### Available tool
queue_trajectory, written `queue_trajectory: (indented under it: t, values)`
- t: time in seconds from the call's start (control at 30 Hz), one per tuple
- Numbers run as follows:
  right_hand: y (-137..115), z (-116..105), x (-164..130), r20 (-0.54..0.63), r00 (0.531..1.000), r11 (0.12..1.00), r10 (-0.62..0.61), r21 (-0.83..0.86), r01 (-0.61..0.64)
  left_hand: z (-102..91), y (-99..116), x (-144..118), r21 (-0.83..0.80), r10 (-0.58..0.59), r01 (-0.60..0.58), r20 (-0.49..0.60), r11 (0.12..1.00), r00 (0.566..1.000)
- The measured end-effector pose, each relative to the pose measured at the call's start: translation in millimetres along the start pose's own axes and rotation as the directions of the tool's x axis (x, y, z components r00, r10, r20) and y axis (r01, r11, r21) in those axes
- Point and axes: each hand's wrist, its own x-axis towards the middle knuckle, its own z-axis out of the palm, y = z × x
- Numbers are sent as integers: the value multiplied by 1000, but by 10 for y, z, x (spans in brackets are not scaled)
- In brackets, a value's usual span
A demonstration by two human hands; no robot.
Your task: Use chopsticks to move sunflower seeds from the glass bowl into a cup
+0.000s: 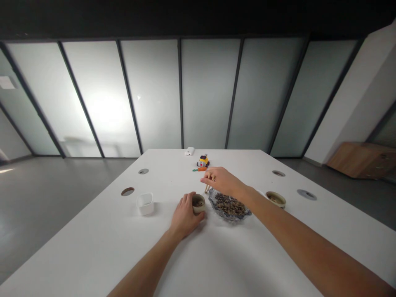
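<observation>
My left hand (186,216) is wrapped round a small beige cup (199,209) standing on the white table. A few dark bits lie in the cup. Between the fingers of my right hand (223,180) is a pair of wooden chopsticks (207,188), tips pointing down between the cup and a clear glass dish (213,205). Heaped in that dish are many brown-striped seeds (230,204), which look like sunflower seeds. The right wrist passes over the dish's far side. Whether the chopstick tips hold a seed is too small to tell.
A white plastic container (145,205) stands at the left. Beyond my right forearm sits a beige bowl (276,199). Farther back are a yellow toy car (203,161), an orange carrot-shaped object (201,169) and a white device (189,151). Round holes (128,191) pierce the table (102,243).
</observation>
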Motion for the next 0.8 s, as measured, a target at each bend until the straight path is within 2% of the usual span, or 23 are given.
queue_trajectory:
  t: [0.17,0.33,0.47,0.53,0.57,0.7,0.73,0.8]
  values:
    - [41,14,26,-32,999,999,-2,34,3,25,-19,20,5,1,-1,3,1000,1000]
    - [28,-85,-167,-217,976,993,19,118,7,29,-30,20,16,-1,1,4,1000,1000]
    - [-8,-183,-544,-397,906,968,147,247,-49,21,-38,23,22,1,-1,7,1000,1000]
    - [-36,-190,-754,-436,851,892,293,445,-79,23,-40,25,23,2,-2,10,1000,1000]
    - [-54,-180,-851,-424,845,873,326,478,-97,25,-38,25,23,4,-4,14,1000,1000]
    - [-114,-79,-1169,-460,840,931,289,338,-135,33,-20,11,17,23,-24,41,1000,999]
    - [-115,-47,-1235,-491,825,941,281,310,-136,33,-13,6,16,31,-32,49,999,998]
    - [-90,10,-1358,-571,760,936,312,322,-143,35,0,-2,16,46,-47,65,999,997]
